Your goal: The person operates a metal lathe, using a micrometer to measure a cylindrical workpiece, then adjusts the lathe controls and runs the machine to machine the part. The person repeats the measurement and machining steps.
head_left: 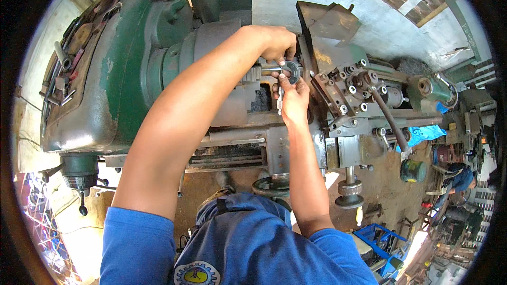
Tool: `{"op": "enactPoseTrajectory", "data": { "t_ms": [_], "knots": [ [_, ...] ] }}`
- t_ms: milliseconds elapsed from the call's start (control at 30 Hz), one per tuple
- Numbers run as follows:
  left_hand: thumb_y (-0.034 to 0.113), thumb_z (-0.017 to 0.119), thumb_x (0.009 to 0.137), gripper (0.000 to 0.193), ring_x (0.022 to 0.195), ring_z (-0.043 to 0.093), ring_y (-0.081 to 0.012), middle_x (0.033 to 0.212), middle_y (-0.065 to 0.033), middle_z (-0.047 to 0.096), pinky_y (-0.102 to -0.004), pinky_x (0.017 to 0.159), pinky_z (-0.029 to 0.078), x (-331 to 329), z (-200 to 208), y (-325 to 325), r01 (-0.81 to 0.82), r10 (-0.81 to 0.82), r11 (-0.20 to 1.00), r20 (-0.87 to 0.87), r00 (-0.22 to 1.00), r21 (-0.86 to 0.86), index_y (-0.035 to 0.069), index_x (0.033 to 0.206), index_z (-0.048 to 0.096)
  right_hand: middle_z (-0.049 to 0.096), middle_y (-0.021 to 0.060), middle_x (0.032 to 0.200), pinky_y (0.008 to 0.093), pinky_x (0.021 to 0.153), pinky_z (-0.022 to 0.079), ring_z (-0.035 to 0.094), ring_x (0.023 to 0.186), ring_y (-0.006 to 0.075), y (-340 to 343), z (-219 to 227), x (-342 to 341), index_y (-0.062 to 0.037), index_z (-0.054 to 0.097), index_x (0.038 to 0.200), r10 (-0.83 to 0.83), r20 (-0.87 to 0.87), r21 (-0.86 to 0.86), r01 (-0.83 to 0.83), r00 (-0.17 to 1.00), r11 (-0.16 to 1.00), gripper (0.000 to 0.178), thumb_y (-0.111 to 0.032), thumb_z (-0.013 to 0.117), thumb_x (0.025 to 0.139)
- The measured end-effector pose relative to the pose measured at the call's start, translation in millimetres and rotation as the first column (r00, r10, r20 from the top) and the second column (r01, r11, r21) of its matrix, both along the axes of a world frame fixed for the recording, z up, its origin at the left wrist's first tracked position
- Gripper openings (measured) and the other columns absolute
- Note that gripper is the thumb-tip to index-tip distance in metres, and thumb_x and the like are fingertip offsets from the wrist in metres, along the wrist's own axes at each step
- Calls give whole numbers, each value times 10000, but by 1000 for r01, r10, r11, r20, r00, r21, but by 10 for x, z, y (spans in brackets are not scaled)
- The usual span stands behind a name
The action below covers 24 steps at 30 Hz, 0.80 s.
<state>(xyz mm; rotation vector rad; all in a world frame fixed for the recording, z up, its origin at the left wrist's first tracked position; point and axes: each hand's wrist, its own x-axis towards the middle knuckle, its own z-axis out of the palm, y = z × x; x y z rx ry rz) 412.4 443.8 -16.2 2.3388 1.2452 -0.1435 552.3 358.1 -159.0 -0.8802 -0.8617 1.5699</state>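
Observation:
A micrometer [294, 68] with a dark curved frame and a silver barrel sits around or right beside a thin shiny metal rod [270, 69]. The rod sticks out to the right from the chuck [252, 74] of a big green lathe [127, 68]. My left hand [278, 44] reaches over from above, its fingers closed at the upper end of the frame. From below, my right hand [296, 100] grips the micrometer's lower part, thumb on the frame and fingers partly hidden behind it. The silver barrel points down beside the right palm.
Right of my hands stands the tool post [332, 87] with several bolts and a long lever [390, 119]. Farther right is the tailstock [430, 92]. Loose tools lie on the headstock top [71, 63]. A person [460, 177] is at the far right, near a green bucket [413, 170].

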Motion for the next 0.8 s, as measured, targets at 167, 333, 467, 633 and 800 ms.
{"op": "enactPoseTrajectory", "data": {
  "t_ms": [167, 333, 467, 633, 800],
  "knots": [
    [83, 802, 826, 286, 913, 749, -285, 971, -155, 771, -416, 768, 575, 40, -139, 77, -2, 4, 1000, -102, 995, 14, 25, 1100, 745, 739, 81, 958, 238, 499, 448, 596, 617, 97, 14, -11, 3, -7, 658, 1077, -7, -34, -12, 7, 999, 1000, 95, -60, 625, 1005],
    [77, 775, 853, 254, 854, 757, -264, 951, -150, 773, -410, 745, 575, 73, -158, 74, -15, 14, 1000, -113, 993, -1, 5, 1092, 733, 740, 74, 963, 235, 507, 455, 607, 642, 97, 29, -11, -1, -18, 658, 1095, 0, -24, -27, -1, 1000, 1000, 106, -71, 626, 1009],
    [52, 727, 890, 238, 784, 764, -238, 935, -156, 773, -398, 713, 579, 68, -135, 69, -15, 8, 998, -119, 993, -59, -11, 1120, 719, 737, 61, 966, 232, 514, 457, 606, 640, 98, 27, -4, 1, -22, 653, 1103, 20, -24, 20, -20, 1000, 1000, 118, -95, 631, 1012],
    [9, 689, 909, 244, 755, 768, -218, 917, -159, 772, -381, 664, 589, 70, -116, 42, -39, 32, 994, -70, 997, -103, -39, 1148, 702, 720, 49, 923, 223, 582, 475, 624, 709, 89, -77, -43, 82, -29, 640, 1132, 34, 54, 37, -36, 998, 999, 168, -110, 677, 990],
    [19, 686, 919, 232, 750, 767, -215, 904, -155, 771, -380, 656, 593, 63, -107, 36, -51, 44, 992, -60, 997, -115, -49, 1141, 697, 724, 91, 930, 242, 671, 509, 669, 796, 121, -283, -190, 108, 23, 618, 1130, -46, 105, 31, 42, 993, 999, 219, -112, 702, 980]
  ]
}}
